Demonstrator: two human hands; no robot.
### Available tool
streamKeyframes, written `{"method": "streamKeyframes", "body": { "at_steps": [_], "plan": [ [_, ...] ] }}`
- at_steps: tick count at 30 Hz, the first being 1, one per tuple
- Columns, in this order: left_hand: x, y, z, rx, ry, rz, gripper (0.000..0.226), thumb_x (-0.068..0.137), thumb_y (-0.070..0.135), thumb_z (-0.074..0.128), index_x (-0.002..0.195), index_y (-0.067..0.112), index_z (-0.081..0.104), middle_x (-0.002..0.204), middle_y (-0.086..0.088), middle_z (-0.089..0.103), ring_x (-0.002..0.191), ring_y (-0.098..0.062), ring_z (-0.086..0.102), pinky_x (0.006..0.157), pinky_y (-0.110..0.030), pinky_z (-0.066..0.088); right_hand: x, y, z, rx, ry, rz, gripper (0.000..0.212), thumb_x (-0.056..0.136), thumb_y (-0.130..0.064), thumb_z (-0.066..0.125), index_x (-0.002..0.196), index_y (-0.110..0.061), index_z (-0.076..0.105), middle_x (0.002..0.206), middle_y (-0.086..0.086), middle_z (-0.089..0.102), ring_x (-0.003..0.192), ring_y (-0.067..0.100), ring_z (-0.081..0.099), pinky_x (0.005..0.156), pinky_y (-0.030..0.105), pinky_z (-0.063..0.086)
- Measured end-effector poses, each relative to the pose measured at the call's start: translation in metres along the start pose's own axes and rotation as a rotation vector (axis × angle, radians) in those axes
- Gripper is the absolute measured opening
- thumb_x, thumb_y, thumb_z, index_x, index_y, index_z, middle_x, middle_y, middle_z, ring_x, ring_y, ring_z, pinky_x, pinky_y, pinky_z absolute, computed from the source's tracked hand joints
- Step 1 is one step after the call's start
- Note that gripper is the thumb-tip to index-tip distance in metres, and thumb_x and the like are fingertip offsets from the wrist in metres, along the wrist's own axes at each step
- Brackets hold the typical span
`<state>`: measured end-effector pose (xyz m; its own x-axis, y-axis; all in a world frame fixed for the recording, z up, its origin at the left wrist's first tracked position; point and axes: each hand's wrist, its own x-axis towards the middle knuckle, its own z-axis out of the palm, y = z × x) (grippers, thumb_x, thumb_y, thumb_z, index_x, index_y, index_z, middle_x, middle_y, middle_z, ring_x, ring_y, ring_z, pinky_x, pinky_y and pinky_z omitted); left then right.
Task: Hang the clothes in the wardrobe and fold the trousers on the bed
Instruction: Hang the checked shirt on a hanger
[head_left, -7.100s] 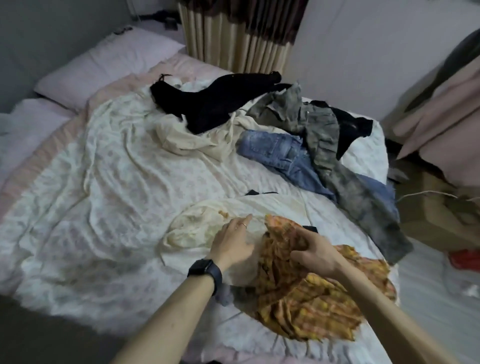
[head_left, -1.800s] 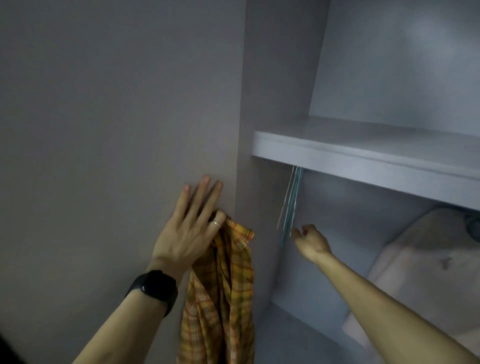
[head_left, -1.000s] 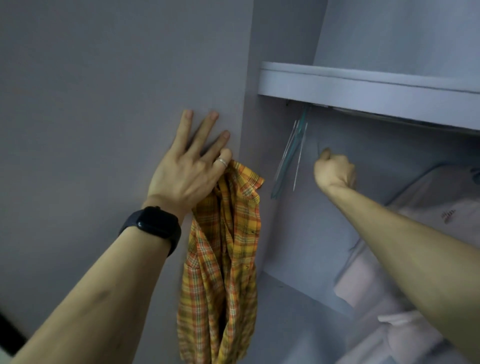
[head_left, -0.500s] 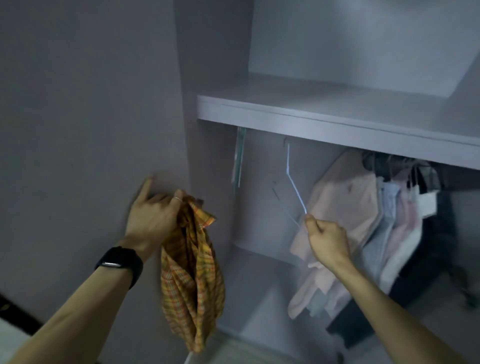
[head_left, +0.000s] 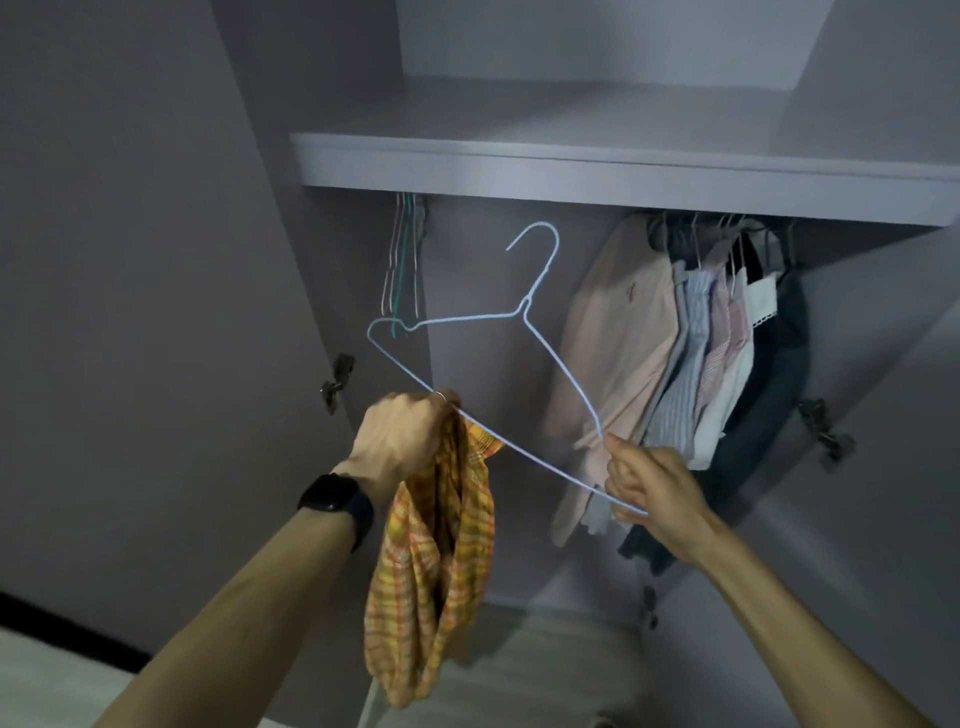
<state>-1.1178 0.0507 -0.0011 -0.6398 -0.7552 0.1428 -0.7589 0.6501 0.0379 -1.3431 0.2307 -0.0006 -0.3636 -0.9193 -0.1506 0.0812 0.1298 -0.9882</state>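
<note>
Head view: left hand (head_left: 400, 436) gripped shirt (head_left: 431, 571), dangling below, and hanger (head_left: 525, 305); right hand (head_left: 649, 488) pinched its other end.

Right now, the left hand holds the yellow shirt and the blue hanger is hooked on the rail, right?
No. The left hand holds the yellow shirt, but the blue hanger is hooked on nothing: its hook is free in the air, and the right hand pinches it. The head view shows this.

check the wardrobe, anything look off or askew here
Nothing looks damaged. The blue wire hanger is tilted in mid-air, pinched by the right hand; the yellow plaid shirt hangs bunched from the left hand, not on it yet.
</note>
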Motion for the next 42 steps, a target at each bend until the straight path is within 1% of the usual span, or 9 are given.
{"method": "streamKeyframes", "body": {
  "at_steps": [4, 10, 13, 16, 20, 27, 32, 37, 42],
  "plan": [
    [0.002, 0.003, 0.010, 0.219, 0.177, 0.280, 0.046, 0.068, 0.011, 0.076, 0.113, 0.020, 0.073, 0.086, -0.002, 0.073, 0.077, -0.029, 0.069, 0.067, -0.031, 0.054, 0.004, 0.006, -0.011, -0.512, -0.224, -0.123, 0.028, 0.097, -0.035, 0.060, 0.080, -0.012, 0.062, 0.063, -0.004, 0.059, 0.059, 0.008, 0.053, 0.058, 0.023, 0.042],
    [0.016, 0.037, 0.021, 0.231, 0.192, 0.532, 0.048, 0.067, 0.017, 0.064, 0.115, 0.019, 0.074, 0.086, 0.003, 0.074, 0.071, -0.023, 0.069, 0.067, -0.027, 0.053, 0.057, -0.023, 0.002, 0.234, -0.007, 0.202, 0.025, 0.098, -0.034, 0.061, 0.084, -0.013, 0.061, 0.052, -0.003, 0.043, 0.036, 0.007, 0.036, 0.035, 0.018, 0.027],
    [0.021, 0.052, 0.015, 0.037, 0.031, 0.330, 0.089, 0.085, 0.010, 0.063, 0.161, 0.025, 0.018, 0.086, 0.001, 0.067, 0.077, -0.029, 0.064, 0.071, -0.037, 0.050, 0.072, -0.041, -0.009, 0.183, 0.093, 0.167, 0.035, 0.104, -0.035, 0.052, 0.073, -0.019, 0.048, 0.049, -0.008, 0.027, 0.034, 0.006, 0.022, 0.033, 0.016, 0.015],
    [0.029, 0.058, 0.007, -0.133, -0.059, 0.100, 0.103, 0.095, 0.008, 0.052, 0.152, 0.034, -0.030, 0.066, 0.001, 0.051, 0.058, -0.023, 0.049, 0.063, -0.037, 0.044, 0.063, -0.036, -0.022, -0.328, 0.288, -0.157, 0.043, 0.100, -0.047, 0.056, 0.073, -0.015, 0.045, 0.055, -0.009, 0.042, 0.047, 0.010, 0.042, 0.047, 0.025, 0.034],
    [0.052, 0.066, -0.004, -0.215, -0.058, 0.122, 0.086, 0.100, 0.016, 0.049, 0.156, 0.039, -0.013, 0.089, -0.006, 0.069, 0.080, -0.033, 0.063, 0.073, -0.042, 0.052, 0.053, -0.006, -0.008, -0.658, 0.037, -0.219, 0.053, 0.077, -0.065, 0.075, 0.115, -0.030, 0.064, 0.109, -0.017, 0.064, 0.096, 0.001, 0.061, 0.083, 0.026, 0.053],
    [0.069, 0.014, -0.025, 0.180, -0.222, 0.276, 0.052, 0.104, 0.031, 0.044, 0.154, 0.036, 0.033, 0.145, -0.004, 0.056, 0.116, -0.034, 0.062, 0.093, -0.044, 0.052, 0.080, -0.004, -0.030, -0.611, 0.416, -0.250, 0.012, 0.092, -0.028, 0.068, 0.086, -0.019, 0.073, 0.070, 0.001, 0.065, 0.069, 0.023, 0.059, 0.068, 0.039, 0.052],
    [0.042, -0.051, -0.026, 0.278, -0.222, 0.074, 0.028, 0.105, 0.023, 0.041, 0.128, 0.024, 0.057, 0.119, -0.005, 0.068, 0.106, -0.027, 0.067, 0.088, -0.035, 0.054, 0.088, -0.012, -0.094, -0.829, 0.459, -0.114, 0.017, 0.088, -0.039, 0.065, 0.078, -0.025, 0.064, 0.075, 0.007, 0.064, 0.081, 0.036, 0.062, 0.070, 0.043, 0.054],
    [0.054, -0.043, -0.029, -0.255, -0.064, -0.122, 0.025, 0.102, 0.035, 0.052, 0.110, 0.019, 0.070, 0.099, 0.002, 0.067, 0.091, -0.020, 0.063, 0.080, -0.029, 0.047, 0.095, -0.009, -0.089, -0.927, 0.288, -0.024, 0.008, 0.092, -0.040, 0.066, 0.088, -0.044, 0.061, 0.080, -0.003, 0.066, 0.081, 0.026, 0.065, 0.071, 0.036, 0.055],
    [0.072, -0.030, -0.033, -0.304, -0.318, -0.158, 0.025, 0.100, 0.038, 0.057, 0.099, 0.019, 0.074, 0.101, 0.002, 0.069, 0.095, -0.017, 0.063, 0.084, -0.030, 0.049, 0.079, 0.017, -0.074, -0.868, 0.281, 0.090, 0.031, 0.097, -0.042, 0.054, 0.078, -0.019, 0.062, 0.081, 0.001, 0.066, 0.082, 0.026, 0.064, 0.072, 0.035, 0.051]
  ]
}}
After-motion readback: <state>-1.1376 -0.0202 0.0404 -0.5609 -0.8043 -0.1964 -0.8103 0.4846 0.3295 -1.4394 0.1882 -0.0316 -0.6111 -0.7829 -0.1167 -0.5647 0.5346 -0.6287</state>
